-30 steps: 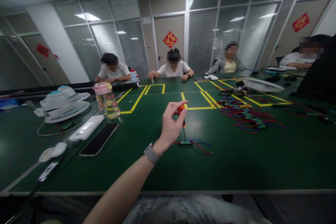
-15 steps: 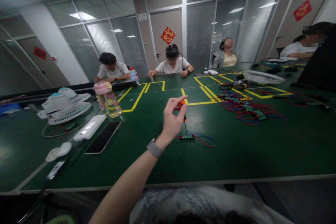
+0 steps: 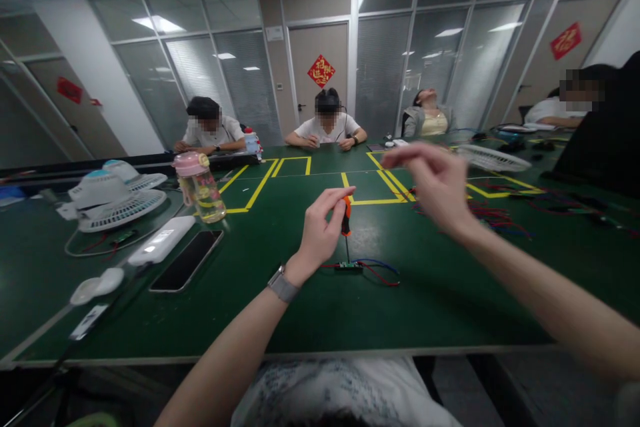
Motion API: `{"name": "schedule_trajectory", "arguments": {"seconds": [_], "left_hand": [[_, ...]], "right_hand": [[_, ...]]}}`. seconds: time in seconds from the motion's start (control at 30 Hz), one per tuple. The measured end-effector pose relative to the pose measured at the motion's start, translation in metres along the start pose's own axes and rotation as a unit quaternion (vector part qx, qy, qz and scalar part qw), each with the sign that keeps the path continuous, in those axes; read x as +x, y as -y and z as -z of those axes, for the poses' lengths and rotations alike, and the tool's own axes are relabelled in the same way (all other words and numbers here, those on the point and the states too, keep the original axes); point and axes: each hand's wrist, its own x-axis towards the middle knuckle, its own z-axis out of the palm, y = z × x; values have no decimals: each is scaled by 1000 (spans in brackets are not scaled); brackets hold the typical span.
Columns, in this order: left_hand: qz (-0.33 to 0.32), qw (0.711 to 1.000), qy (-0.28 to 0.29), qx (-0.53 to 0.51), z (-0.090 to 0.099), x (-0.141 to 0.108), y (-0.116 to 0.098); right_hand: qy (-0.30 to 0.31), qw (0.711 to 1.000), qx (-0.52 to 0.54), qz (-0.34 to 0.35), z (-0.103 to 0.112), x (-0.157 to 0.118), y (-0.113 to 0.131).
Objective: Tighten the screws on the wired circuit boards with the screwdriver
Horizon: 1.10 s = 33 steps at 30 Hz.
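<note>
My left hand (image 3: 323, 227), with a watch on its wrist, has its fingers closed round the handle of an orange and black screwdriver (image 3: 345, 221). The tool stands upright, its tip on or just above a small green circuit board (image 3: 349, 267) with red and blue wires. My right hand (image 3: 435, 190) is raised over the table to the right, blurred by motion. Its fingers are bent together, and whether anything small is between them I cannot make out. Behind it lies a heap of wired boards (image 3: 493, 217), partly hidden.
On the left are a phone (image 3: 187, 261), a white power bank (image 3: 163, 240), a pink-lidded bottle (image 3: 200, 190) and white fans (image 3: 120, 203). A fan grille (image 3: 493, 158) lies at the far right. People sit across the green table (image 3: 400, 320).
My right hand has come into view from the right, over the wired boards. My left hand stays at the screwdriver. The person opposite has brought their hands closer together.
</note>
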Motion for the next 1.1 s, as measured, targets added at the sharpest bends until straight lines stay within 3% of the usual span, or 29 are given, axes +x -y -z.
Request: {"name": "schedule_trajectory", "arguments": {"seconds": [0.07, 0.17, 0.27, 0.43, 0.7, 0.9, 1.1], "left_hand": [[11, 999, 21, -25, 0, 1, -1], [51, 993, 47, -92, -1, 3, -3], [86, 984, 55, -148, 0, 4, -2], [101, 980, 50, -164, 3, 6, 0], [26, 999, 29, -27, 1, 1, -3], [72, 989, 37, -127, -2, 0, -3], [34, 999, -9, -8, -2, -1, -3]], "right_hand": [[64, 997, 14, -37, -19, -33, -17], [257, 963, 31, -73, -43, -79, -39], [323, 944, 15, -68, -54, -97, -46], [334, 939, 16, -85, -60, -92, -41], [343, 932, 12, -116, -59, -89, -41], [337, 934, 35, -111, -57, -87, -42], [324, 939, 22, -112, -59, -89, -42]]}}
